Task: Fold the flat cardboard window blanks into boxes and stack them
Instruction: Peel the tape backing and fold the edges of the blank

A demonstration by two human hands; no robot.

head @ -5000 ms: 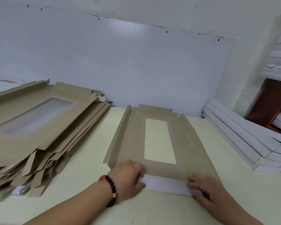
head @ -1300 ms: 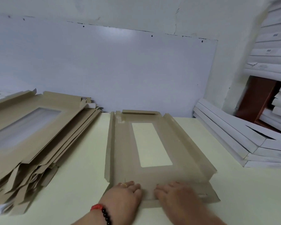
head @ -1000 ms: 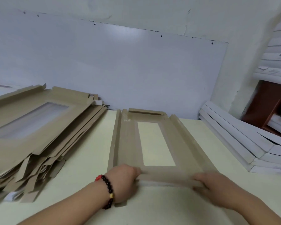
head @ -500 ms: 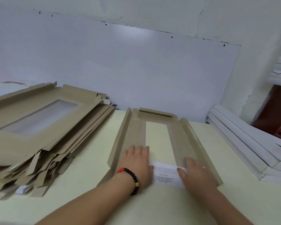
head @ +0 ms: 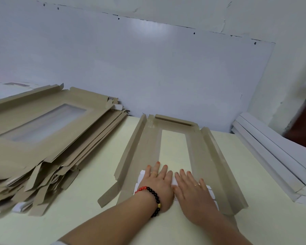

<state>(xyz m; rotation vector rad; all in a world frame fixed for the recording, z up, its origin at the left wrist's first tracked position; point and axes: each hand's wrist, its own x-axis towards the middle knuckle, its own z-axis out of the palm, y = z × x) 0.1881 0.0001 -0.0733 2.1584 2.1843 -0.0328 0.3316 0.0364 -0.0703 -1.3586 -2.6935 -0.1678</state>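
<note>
A brown cardboard window blank point(head: 148, 147) lies on the pale table point(head: 99, 156) in front of me, its two long side flaps raised and its far end flap folded up. Its near end flap is folded over onto the blank, showing a white underside point(head: 141, 175). My left hand point(head: 157, 184), with a bead bracelet at the wrist, presses flat on this flap with straight fingers. My right hand point(head: 193, 193) presses flat beside it, the two hands touching at the middle.
A thick, untidy pile of flat window blanks point(head: 42, 138) fills the left of the table. Long white folded boxes point(head: 272, 156) are stacked at the right edge. A white board point(head: 148, 68) leans on the wall behind.
The near end flap was lifted and folded over onto the blank, white side up. Both hands slid together from the flap's ends to its middle and press it flat.
</note>
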